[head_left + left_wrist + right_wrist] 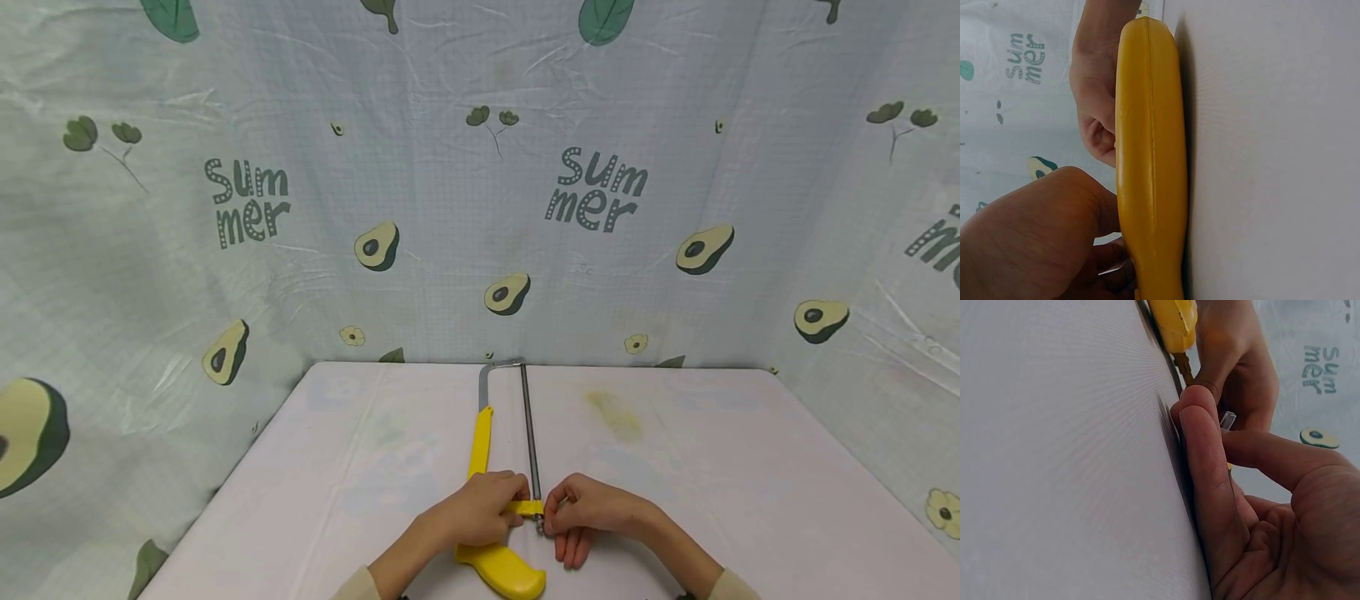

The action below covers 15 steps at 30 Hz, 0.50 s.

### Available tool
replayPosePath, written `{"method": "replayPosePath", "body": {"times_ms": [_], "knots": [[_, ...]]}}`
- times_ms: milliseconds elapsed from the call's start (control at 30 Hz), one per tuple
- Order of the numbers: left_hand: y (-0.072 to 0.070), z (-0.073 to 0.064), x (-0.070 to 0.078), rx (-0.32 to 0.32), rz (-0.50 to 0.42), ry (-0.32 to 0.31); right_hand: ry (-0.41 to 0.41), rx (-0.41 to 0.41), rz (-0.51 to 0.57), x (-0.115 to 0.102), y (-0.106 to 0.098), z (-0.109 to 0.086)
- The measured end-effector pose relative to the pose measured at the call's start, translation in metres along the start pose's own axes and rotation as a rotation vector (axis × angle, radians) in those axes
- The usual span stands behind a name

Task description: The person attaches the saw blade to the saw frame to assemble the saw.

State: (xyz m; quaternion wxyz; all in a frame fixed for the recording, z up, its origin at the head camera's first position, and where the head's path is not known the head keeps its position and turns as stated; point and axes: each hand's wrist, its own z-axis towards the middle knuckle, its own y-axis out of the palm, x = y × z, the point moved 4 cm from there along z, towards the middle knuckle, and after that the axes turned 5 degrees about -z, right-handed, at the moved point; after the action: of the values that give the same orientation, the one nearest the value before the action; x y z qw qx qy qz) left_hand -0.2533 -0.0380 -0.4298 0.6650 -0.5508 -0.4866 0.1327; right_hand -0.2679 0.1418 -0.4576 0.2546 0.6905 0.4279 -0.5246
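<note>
Item: hacksaw [481,442], yellow and grey, lying along the middle of the surface [360,483], near end toward the person.
Handle [510,571]: smooth, rounded, seamed yellow, probably hard plastic; likely stiff and a little slick, the broadest place for a full grip.
Metal bow [483,388]: grey, bent at the far end; judged rigid and the source of most of the weight, which should be moderate for one hand.
Long dark strip [529,429]: runs parallel to the yellow spine; likely thin and springy, perhaps toothed, so better not held along its length.
Yellow bracket [525,507]: short crosspiece at the strip's near end; a sound place to steady the frame.
Metal fitting [540,527]: small, just below the bracket; judged best taken by the tips, easily slipped off.
Left hand [480,510]: laid over the yellow frame above the handle, fingers [516,483] grasping the bracket from both sides.
Right hand [596,507]: beside the fitting, thumb and forefinger bent together at it, other fingers extended downward; whether they pinch it cannot be told.
</note>
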Motion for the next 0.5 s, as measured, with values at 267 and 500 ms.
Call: {"method": "replayPosePath", "body": {"times_ms": [267, 500], "knots": [[-0.0005, 0.0002, -0.0001, 0.005, 0.002, -0.001, -0.006, -0.009, -0.001, -0.0003, -0.0003, -0.0005], [-0.0004, -0.0004, -0.0001, 0.002, -0.001, -0.004, 0.0, -0.01, 0.005, -0.0006, 0.0, -0.0003]]}}
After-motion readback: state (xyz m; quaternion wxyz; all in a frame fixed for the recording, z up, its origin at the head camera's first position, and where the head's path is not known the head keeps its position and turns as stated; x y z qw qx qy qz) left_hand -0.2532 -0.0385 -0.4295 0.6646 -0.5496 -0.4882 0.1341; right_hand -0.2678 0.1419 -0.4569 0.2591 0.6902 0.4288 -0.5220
